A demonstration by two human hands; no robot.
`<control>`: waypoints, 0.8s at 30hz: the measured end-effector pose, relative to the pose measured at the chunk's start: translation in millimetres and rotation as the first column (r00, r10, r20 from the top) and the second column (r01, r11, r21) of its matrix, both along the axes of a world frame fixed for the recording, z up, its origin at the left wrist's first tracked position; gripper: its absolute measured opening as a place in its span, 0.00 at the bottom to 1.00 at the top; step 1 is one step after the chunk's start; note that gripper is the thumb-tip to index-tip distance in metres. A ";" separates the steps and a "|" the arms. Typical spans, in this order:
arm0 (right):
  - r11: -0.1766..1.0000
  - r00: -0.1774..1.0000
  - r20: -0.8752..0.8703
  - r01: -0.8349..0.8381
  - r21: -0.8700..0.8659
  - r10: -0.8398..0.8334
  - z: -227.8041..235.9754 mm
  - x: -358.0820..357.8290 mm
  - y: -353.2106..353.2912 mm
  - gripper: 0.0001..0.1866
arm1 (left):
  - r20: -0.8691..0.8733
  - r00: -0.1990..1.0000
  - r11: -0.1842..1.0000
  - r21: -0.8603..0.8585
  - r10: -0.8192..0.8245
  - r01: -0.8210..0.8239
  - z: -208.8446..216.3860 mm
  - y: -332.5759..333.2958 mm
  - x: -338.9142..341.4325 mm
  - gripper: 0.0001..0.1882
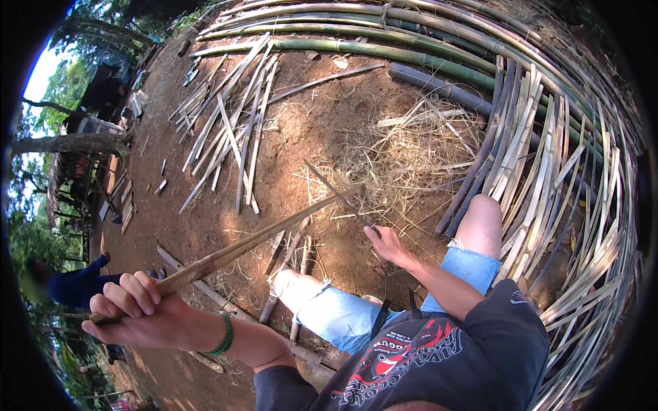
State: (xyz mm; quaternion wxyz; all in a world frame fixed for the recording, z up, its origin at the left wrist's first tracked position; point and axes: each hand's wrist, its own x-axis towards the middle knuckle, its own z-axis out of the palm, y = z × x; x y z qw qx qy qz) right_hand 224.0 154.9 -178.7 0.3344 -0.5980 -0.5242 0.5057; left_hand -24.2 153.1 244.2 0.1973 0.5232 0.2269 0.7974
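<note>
My left hand (pixel 140 309), with a green woven band at the wrist, is raised at the lower left. Its fingers wrap around one end of a long split bamboo strip (pixel 236 251), which slants up and away to the right. My right hand (pixel 388 245) is closed on the handle of a long, narrow-bladed knife (pixel 327 179) in front of my knees. The dark blade points away to the left and crosses the strip close to its far end. Whether blade and strip touch, I cannot tell.
Thin curled shavings (pixel 401 161) lie heaped on the dirt ahead. Green bamboo poles (pixel 370 49) are stacked along the far side. Split strips lie in piles at the right (pixel 548 178) and far left (pixel 236 130). A person in dark blue (pixel 72 282) is at the left edge.
</note>
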 end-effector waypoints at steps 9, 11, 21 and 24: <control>0.962 0.973 0.231 0.045 -0.267 0.018 -88.5 26.9 14.2 0.41 | -0.099 0.932 0.935 0.026 -0.350 0.354 0.2 -2.2 -3.8 0.25; 0.991 0.997 0.070 -0.005 -0.131 0.015 -38.7 19.2 -4.5 0.36 | -0.080 0.942 0.943 0.042 -0.327 0.330 -2.7 -4.0 -2.2 0.25; 0.993 0.997 0.079 0.006 -0.117 0.003 -44.4 16.4 13.9 0.40 | -0.086 0.917 0.919 0.039 -0.389 0.393 0.8 -1.4 0.2 0.26; 0.990 0.995 0.091 0.045 -0.136 -0.033 -60.0 15.7 2.3 0.40 | -0.046 0.942 0.942 0.026 -0.332 0.334 1.7 -1.6 4.8 0.26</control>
